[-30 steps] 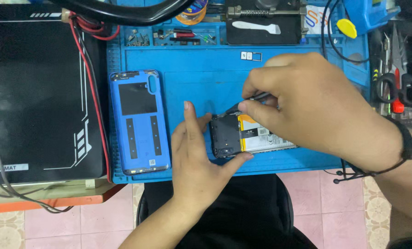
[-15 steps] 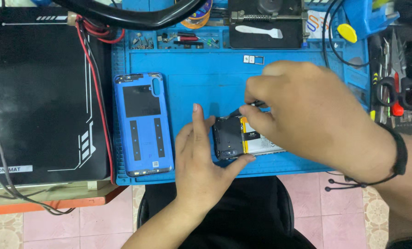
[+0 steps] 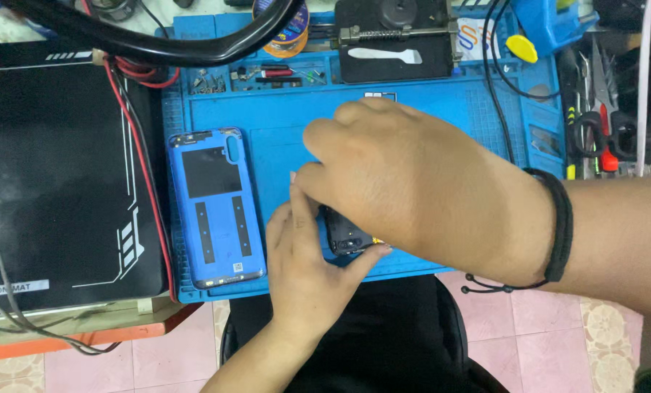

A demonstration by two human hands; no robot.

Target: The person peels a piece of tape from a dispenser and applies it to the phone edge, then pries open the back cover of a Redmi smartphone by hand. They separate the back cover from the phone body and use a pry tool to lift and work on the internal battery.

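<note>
My left hand [image 3: 304, 280] pinches the opened phone [image 3: 347, 236] at lower center of the blue mat [image 3: 427, 94]. My right hand [image 3: 413, 189] covers it; its grip I can't tell. Step: working inside the phone. Next calls for steady bracing.

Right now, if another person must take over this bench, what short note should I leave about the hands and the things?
Left hand: grips the near end of the opened phone at the front edge of the blue work mat, thumb and fingers around its dark body.
Right hand: lies over the phone and hides most of it; whether it holds a tool cannot be told.
Blue back cover: already off, lying inner side up on the mat, left of the hands.
White plastic pry tool: on the black holder at the far edge, untouched.
Left: the phone is open, not reassembled.
</note>
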